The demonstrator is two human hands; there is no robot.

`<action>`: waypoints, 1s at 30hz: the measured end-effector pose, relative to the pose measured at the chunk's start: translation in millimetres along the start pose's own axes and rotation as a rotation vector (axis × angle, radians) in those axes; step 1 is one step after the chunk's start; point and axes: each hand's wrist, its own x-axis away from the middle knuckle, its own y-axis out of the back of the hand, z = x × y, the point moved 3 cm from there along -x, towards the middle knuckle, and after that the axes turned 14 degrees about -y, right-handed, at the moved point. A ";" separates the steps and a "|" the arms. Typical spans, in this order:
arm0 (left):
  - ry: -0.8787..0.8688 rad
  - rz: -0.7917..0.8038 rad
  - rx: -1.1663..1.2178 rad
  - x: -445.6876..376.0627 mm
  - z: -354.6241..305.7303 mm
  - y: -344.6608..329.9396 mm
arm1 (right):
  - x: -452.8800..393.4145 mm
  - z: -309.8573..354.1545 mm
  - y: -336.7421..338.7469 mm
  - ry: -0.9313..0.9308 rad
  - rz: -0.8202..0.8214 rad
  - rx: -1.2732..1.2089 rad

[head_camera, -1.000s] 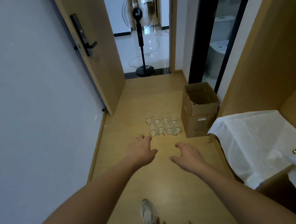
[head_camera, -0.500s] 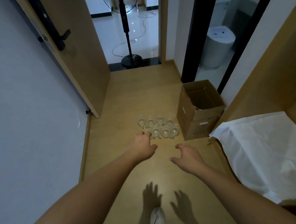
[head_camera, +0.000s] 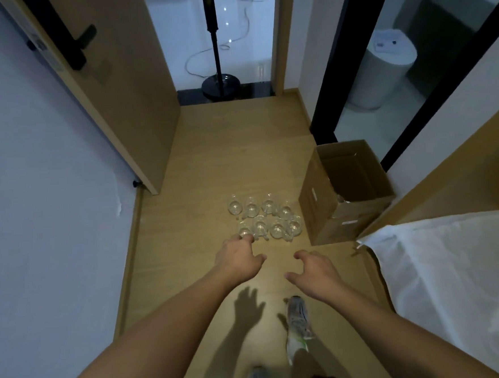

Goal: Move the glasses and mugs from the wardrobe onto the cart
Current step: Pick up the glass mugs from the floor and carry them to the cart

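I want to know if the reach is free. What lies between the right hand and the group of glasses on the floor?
In the head view, only bare wooden floor lies between the right hand and the glasses. The cardboard box stands off to the right.

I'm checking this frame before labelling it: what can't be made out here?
- Head view: left hand overlaps the nearest of the glass mugs; contact unclear.
- Cardboard box: contents hidden by its walls.
- Fan: head cut off by top edge.
- Cart: not in view.

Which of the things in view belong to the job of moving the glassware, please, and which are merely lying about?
For the job: glass mugs on the floor; left hand; right hand.

Lying about: cardboard box; white cloth; fan stand; door.
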 end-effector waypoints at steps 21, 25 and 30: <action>0.357 0.093 0.238 -172.8 -0.1 -25.8 | -210.2 -4.8 44.7 -0.006 0.324 -0.053; 0.372 0.080 0.284 -204.8 9.8 -34.4 | -241.1 -3.2 40.1 -0.066 0.346 -0.076; 0.366 0.138 0.326 -254.9 30.3 -71.3 | -289.5 -3.3 14.7 -0.138 0.357 -0.144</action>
